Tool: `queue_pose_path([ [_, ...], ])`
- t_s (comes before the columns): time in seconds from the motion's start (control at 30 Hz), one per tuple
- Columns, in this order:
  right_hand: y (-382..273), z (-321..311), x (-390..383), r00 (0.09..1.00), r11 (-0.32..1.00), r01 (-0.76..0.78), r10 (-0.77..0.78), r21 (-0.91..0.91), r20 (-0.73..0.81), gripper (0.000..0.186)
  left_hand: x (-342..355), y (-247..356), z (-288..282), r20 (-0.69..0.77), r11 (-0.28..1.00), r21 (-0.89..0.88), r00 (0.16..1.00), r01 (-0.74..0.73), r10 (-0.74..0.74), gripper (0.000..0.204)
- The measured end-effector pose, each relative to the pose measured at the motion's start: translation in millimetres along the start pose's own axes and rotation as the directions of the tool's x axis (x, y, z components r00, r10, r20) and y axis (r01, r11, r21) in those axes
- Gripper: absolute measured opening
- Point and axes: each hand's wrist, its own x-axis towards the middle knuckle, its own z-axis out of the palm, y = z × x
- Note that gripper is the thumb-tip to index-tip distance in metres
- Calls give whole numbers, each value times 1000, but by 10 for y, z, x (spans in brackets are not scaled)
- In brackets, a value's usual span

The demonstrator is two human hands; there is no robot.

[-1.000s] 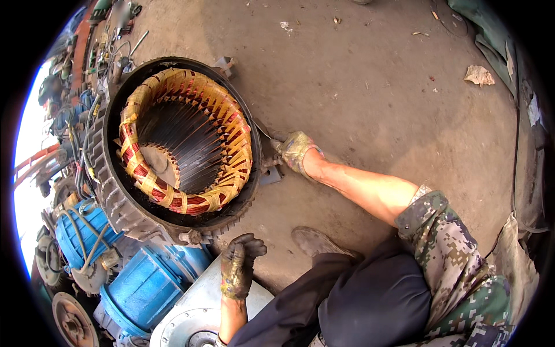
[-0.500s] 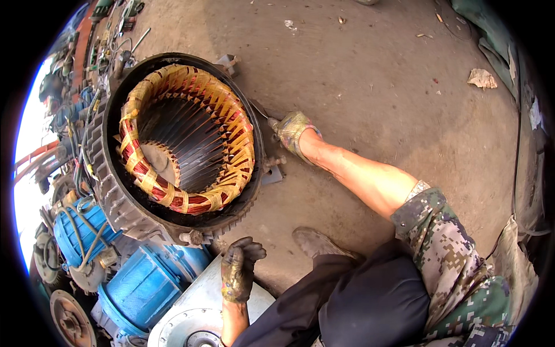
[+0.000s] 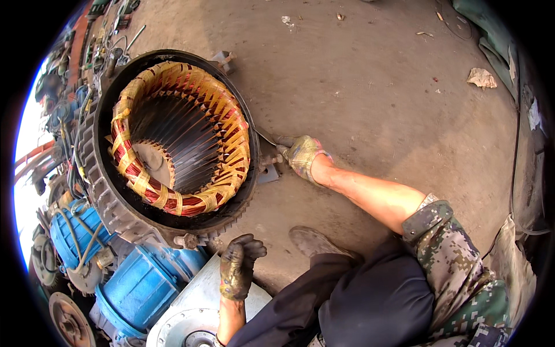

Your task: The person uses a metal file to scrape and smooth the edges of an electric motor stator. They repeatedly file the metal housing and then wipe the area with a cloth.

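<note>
A large motor stator (image 3: 98,179) stands on the ground at left, its ribbed dark housing round a ring of red copper windings (image 3: 173,199) bound with yellowish tape. My gloved right hand (image 3: 303,157) is closed round a thin-bladed metal scraper (image 3: 265,136). The blade reaches the outer right edge of the housing's rim; whether it touches is hard to tell. My gloved left hand (image 3: 238,269) is raised near the stator's front side, fingers loosely bent and apart, with nothing visible in it. The scraper's handle is hidden in the right glove.
Blue motors (image 3: 139,286) and a grey round-ended machine (image 3: 193,315) stand at the lower left. Cables and other machine parts crowd the left edge. A bolt lug (image 3: 269,165) juts from the housing. Crumpled paper (image 3: 481,78) lies on the dirt floor. My shoe (image 3: 315,240) is below.
My right hand has moved nearer and slightly right with the scraper, along the rim. The left hand has barely moved. The stator appears slightly farther left in view.
</note>
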Motion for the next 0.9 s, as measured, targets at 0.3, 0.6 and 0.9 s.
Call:
queue_pose_path([
  [0.3, -78, 133, 70, 994, 810, -95, 46, 578, 100, 43, -6, 73, 45, -11, 998, -4, 998, -62, 62, 48],
  [0.6, 135, 202, 16, 996, 522, 60, -91, 851, -15, 48, 38, 71, 71, -15, 999, -35, 1000, -27, 26, 49],
  [0.9, 229, 526, 274, 996, 695, 67, 1, 716, -94, 50, 47, 66, 128, 7, 1000, -4, 1000, -28, 28, 50],
])
